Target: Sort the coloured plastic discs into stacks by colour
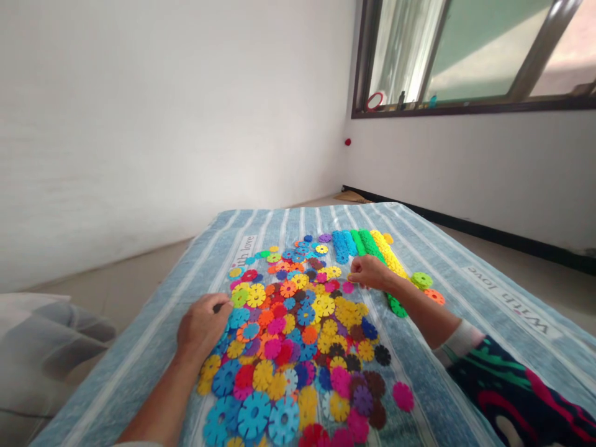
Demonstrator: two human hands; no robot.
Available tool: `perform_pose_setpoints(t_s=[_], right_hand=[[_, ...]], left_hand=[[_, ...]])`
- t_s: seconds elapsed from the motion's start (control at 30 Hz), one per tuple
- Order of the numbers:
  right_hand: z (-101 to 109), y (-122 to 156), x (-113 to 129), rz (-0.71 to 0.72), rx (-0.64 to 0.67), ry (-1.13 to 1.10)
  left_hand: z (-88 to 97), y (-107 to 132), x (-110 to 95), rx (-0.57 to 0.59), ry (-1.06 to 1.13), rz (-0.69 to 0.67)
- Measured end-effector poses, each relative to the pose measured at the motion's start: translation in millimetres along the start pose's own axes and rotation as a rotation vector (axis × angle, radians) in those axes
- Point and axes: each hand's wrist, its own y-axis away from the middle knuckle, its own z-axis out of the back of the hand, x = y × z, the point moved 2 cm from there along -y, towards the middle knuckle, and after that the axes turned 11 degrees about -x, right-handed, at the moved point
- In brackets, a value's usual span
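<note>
Head: cloth edge (298,212) beyond discs (283,354)

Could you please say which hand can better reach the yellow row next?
Probably the right hand, near the yellow row; the left hand is left of most loose discs.

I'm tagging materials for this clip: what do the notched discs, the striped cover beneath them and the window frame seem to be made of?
Notched discs: probably moulded plastic, smooth, judging by even, bright colour and regular slots.
Striped cover: likely cloth, matt, with soft, mottled stripes.
Window frame: perhaps coated metal, given bright glints on dark brown; wood or plastic remains possible.
</note>
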Motion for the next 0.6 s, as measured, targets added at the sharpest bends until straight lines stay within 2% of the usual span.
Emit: perform_pose_setpoints(t_s=[0.27, 0.33, 0.6], right_hand=[[8.2, 43.5, 0.7, -0.068, 0.284, -0.292], [6.4, 48.5, -1.2, -0.081, 0.341, -0.296], [-2.0, 52.9, 2.7, -0.086, 0.25, -0.087]], left_hand=[[3.4, 1.2, -5.1, 0.031, -0.011, -0.004], [4.4, 1.2, -6.4, 0.022, -0.015, -0.011], [7.0, 1.9, -9.0, 0.027, -0.031, -0.008]])
